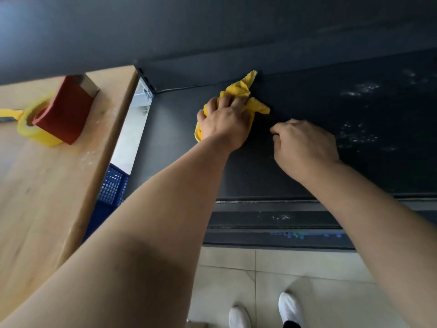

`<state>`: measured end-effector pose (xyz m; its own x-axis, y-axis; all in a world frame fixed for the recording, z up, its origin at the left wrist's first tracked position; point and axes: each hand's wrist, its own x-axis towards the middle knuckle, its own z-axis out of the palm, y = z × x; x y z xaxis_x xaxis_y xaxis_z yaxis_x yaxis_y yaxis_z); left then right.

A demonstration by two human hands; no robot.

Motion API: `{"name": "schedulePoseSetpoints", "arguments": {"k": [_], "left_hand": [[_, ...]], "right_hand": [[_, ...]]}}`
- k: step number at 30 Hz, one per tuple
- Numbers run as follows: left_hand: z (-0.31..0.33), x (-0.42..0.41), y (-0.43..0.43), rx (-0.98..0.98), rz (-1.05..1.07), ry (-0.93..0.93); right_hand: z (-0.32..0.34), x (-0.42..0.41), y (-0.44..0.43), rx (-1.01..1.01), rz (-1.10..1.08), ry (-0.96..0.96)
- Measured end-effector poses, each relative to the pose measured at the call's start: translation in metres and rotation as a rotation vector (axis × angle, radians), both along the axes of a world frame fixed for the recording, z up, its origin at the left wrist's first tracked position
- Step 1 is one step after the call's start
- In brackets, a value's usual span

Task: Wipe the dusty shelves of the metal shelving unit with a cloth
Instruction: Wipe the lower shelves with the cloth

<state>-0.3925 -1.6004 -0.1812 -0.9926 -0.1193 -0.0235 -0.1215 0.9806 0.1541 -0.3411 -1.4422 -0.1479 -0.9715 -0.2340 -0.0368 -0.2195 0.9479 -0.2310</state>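
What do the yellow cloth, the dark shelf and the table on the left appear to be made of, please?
The cloth looks like soft woven fabric: it crumples into folds. The shelf looks like painted metal, matte dark grey, smooth and flat under patches of pale dust. The table looks like light wood or veneer, with faint grain streaks; I cannot tell which.

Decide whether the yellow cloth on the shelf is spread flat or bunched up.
Bunched up: the cloth is crumpled under the left hand, with twisted ends poking out around it.
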Motion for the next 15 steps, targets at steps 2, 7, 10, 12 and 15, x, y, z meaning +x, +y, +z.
{"name": "schedulePoseSetpoints", "arguments": {"k": [2, 7, 10, 12, 15], "left_hand": [[-0.001, -0.004, -0.011, 0.018, 0.082, 0.0], [-0.002, 0.001, -0.056, -0.009, 0.312, 0.012], [-0.004, 0.008, -0.087, -0.017, 0.411, -0.002], [-0.005, 0.015, -0.101, -0.015, 0.443, -0.005], [-0.005, 0.031, -0.11, -0.023, 0.466, -0.005]], "right_hand": [[-0.003, 0.002, -0.01, -0.046, 0.032, -0.012], [-0.014, 0.01, -0.032, -0.147, 0.16, -0.003], [-0.019, 0.016, -0.041, -0.183, 0.221, -0.01], [-0.022, 0.018, -0.043, -0.189, 0.21, -0.056], [-0.023, 0.019, -0.043, -0.158, 0.221, -0.083]]}}
